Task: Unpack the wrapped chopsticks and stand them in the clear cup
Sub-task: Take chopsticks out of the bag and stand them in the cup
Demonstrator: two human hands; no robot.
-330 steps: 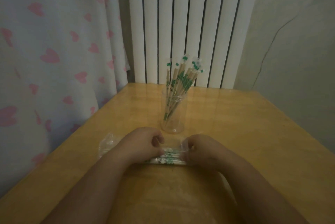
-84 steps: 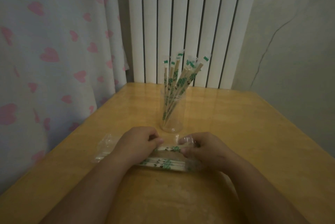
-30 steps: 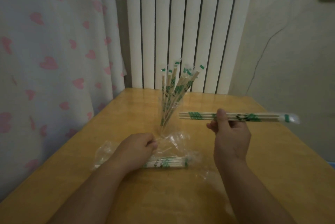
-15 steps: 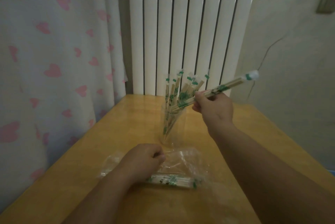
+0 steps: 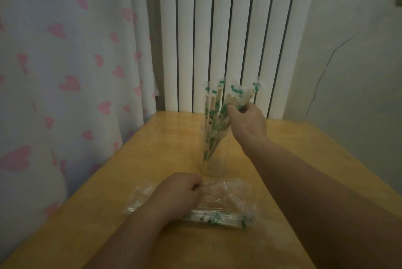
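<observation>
A clear cup (image 5: 214, 160) stands mid-table with several wrapped chopsticks (image 5: 214, 116) leaning in it, their green-printed tops fanned out. My right hand (image 5: 248, 123) is at the cup's upper right, its fingers pinching a wrapped pair whose lower end is down inside the cup. My left hand (image 5: 176, 197) rests on the table in front of the cup and grips the crumpled clear plastic bag (image 5: 230, 197). A few wrapped chopsticks (image 5: 217, 218) lie flat inside the bag's near side.
The wooden table (image 5: 282, 142) runs back to a white radiator (image 5: 228, 29). A white curtain with pink hearts (image 5: 65, 62) hangs along the left edge. A plain wall stands at the right.
My right hand has tipped the wrapped pair upright and lowered it into the cup among the others. The left hand has stayed on the bag.
</observation>
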